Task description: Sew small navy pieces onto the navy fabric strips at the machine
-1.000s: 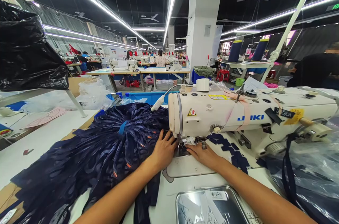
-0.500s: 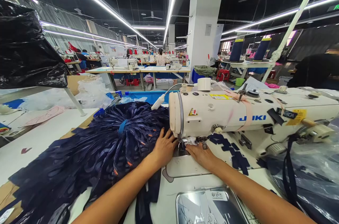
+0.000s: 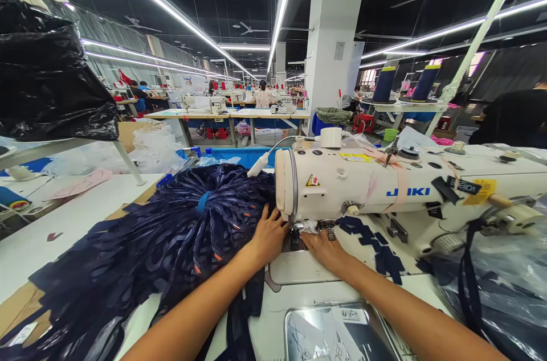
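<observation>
A cream sewing machine [image 3: 384, 187] marked JUKI stands in front of me. My left hand [image 3: 268, 236] lies flat with fingers spread, resting on the edge of a big heap of dark navy strips [image 3: 171, 236] just left of the needle. My right hand [image 3: 322, 247] lies flat on the machine bed right under the presser foot [image 3: 294, 233], fingertips toward the needle. Whether a piece is under the fingers I cannot make out. More navy pieces [image 3: 376, 247] lie behind the needle under the machine arm.
A shiny metal tray [image 3: 337, 329] sits near the front edge. Clear plastic sheeting [image 3: 504, 287] with a navy strap lies on the right. A black plastic bag [image 3: 47, 76] hangs at the left. Two navy thread cones [image 3: 404, 83] stand behind. Other workers sit at distant tables [image 3: 239, 113].
Both hands stay at the needle, barely shifted. The view has drifted slightly to the left and up.
</observation>
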`<act>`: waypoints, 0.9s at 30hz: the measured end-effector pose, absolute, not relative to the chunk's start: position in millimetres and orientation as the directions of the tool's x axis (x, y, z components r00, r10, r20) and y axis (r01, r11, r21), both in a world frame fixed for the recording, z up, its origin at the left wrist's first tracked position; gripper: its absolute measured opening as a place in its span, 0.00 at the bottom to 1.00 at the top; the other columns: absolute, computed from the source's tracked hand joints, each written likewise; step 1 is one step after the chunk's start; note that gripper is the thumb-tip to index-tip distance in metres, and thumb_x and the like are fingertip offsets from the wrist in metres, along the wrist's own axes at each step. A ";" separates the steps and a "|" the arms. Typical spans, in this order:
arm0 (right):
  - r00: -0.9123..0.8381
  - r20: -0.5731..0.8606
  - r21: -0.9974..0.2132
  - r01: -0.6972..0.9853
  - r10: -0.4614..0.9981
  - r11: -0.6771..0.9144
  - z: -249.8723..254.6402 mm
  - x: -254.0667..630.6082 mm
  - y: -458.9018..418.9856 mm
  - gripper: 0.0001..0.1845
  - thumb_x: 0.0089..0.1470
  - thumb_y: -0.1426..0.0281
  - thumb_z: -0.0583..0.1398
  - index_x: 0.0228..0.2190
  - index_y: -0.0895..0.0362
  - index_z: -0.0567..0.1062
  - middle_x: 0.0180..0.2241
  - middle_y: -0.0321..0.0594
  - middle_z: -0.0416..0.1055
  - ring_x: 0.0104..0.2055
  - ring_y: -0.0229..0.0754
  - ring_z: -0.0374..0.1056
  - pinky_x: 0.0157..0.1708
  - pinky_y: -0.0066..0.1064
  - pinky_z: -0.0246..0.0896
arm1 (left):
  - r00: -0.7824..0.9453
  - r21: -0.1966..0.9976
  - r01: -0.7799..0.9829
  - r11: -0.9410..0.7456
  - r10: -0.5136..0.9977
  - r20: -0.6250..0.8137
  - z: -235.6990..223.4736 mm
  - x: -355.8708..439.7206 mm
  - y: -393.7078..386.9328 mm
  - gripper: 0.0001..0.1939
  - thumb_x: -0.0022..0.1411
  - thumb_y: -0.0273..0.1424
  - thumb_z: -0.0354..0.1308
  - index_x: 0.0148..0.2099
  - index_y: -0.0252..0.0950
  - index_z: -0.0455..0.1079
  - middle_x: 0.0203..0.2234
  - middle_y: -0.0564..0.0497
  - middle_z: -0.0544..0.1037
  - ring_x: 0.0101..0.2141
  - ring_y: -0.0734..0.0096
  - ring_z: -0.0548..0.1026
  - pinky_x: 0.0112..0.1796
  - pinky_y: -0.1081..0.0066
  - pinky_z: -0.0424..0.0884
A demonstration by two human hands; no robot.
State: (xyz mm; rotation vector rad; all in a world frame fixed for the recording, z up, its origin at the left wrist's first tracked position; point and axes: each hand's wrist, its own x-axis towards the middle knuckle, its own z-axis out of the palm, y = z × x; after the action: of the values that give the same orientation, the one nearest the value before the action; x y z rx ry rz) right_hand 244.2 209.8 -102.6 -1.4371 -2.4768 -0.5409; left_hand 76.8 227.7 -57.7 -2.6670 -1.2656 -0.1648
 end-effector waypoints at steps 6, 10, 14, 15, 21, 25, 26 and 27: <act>-0.524 0.488 0.076 0.822 0.698 0.564 -101.3 253.8 213.8 0.17 0.54 0.78 0.49 0.37 0.54 0.76 0.29 0.42 0.73 0.29 0.44 0.68 0.31 0.33 0.65 | 0.638 0.004 0.724 -0.690 0.672 0.376 -28.1 52.0 189.6 0.14 0.56 0.19 0.49 0.42 0.32 0.71 0.42 0.46 0.74 0.45 0.66 0.69 0.47 0.68 0.65; -0.475 0.521 -0.016 0.825 0.709 0.564 -110.9 260.3 217.9 0.15 0.56 0.72 0.50 0.36 0.59 0.76 0.28 0.47 0.72 0.29 0.46 0.68 0.32 0.36 0.65 | 0.620 -0.136 0.710 -0.690 0.523 0.585 -7.6 14.2 158.9 0.12 0.63 0.23 0.45 0.38 0.32 0.70 0.35 0.48 0.76 0.36 0.69 0.71 0.39 0.68 0.67; -0.432 0.525 -0.060 0.841 0.734 0.538 -109.2 258.7 208.1 0.13 0.55 0.71 0.51 0.37 0.60 0.75 0.32 0.47 0.73 0.34 0.48 0.68 0.35 0.37 0.65 | 0.828 -0.486 0.560 -0.672 0.425 0.366 -17.2 -1.0 140.0 0.13 0.63 0.24 0.45 0.45 0.34 0.68 0.49 0.45 0.70 0.48 0.58 0.66 0.46 0.57 0.61; -0.450 0.542 -0.069 0.818 0.710 0.572 -105.2 259.0 202.5 0.13 0.55 0.72 0.52 0.39 0.59 0.74 0.34 0.46 0.72 0.36 0.47 0.67 0.37 0.37 0.64 | 0.852 -0.535 0.524 -0.663 0.402 0.336 -24.6 -0.8 137.8 0.13 0.63 0.25 0.46 0.47 0.35 0.68 0.50 0.45 0.69 0.51 0.57 0.63 0.49 0.54 0.57; -0.550 0.549 0.012 0.759 0.630 0.651 -75.6 287.5 176.8 0.07 0.53 0.76 0.55 0.26 0.59 0.72 0.32 0.41 0.70 0.35 0.42 0.62 0.40 0.35 0.57 | 0.865 -0.512 0.466 -0.722 0.248 0.437 -72.9 8.2 138.0 0.14 0.58 0.19 0.45 0.29 0.36 0.70 0.29 0.49 0.75 0.38 0.63 0.70 0.55 0.56 0.48; -0.307 0.470 0.007 0.939 0.827 0.344 -64.6 319.7 187.1 0.06 0.51 0.78 0.57 0.25 0.59 0.72 0.30 0.41 0.70 0.36 0.44 0.62 0.37 0.36 0.55 | 0.803 -0.219 0.480 -0.849 0.325 0.500 -72.2 16.9 132.1 0.10 0.48 0.18 0.51 0.22 0.37 0.60 0.18 0.56 0.68 0.24 0.71 0.66 0.44 0.66 0.62; -0.262 0.446 0.015 0.958 0.856 0.286 -63.3 324.2 191.7 0.05 0.51 0.77 0.58 0.26 0.59 0.73 0.31 0.42 0.70 0.37 0.45 0.62 0.37 0.36 0.54 | 0.798 -0.117 0.473 -0.873 0.368 0.478 -66.8 20.3 129.5 0.09 0.45 0.18 0.52 0.22 0.37 0.59 0.19 0.57 0.68 0.23 0.72 0.65 0.38 0.70 0.64; -0.232 0.424 0.034 0.970 0.875 0.241 -62.8 326.6 196.2 0.04 0.51 0.77 0.58 0.27 0.59 0.73 0.32 0.42 0.70 0.38 0.47 0.62 0.37 0.37 0.54 | 0.797 -0.019 0.466 -0.884 0.411 0.442 -60.1 24.5 127.2 0.09 0.44 0.19 0.52 0.23 0.37 0.58 0.20 0.57 0.68 0.23 0.73 0.66 0.33 0.73 0.63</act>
State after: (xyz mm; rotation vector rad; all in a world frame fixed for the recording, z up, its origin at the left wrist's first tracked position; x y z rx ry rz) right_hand 326.6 196.2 -62.8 -1.7085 -2.2021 -0.4193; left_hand 24.5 127.2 -60.1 -2.8566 -0.7001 -0.6592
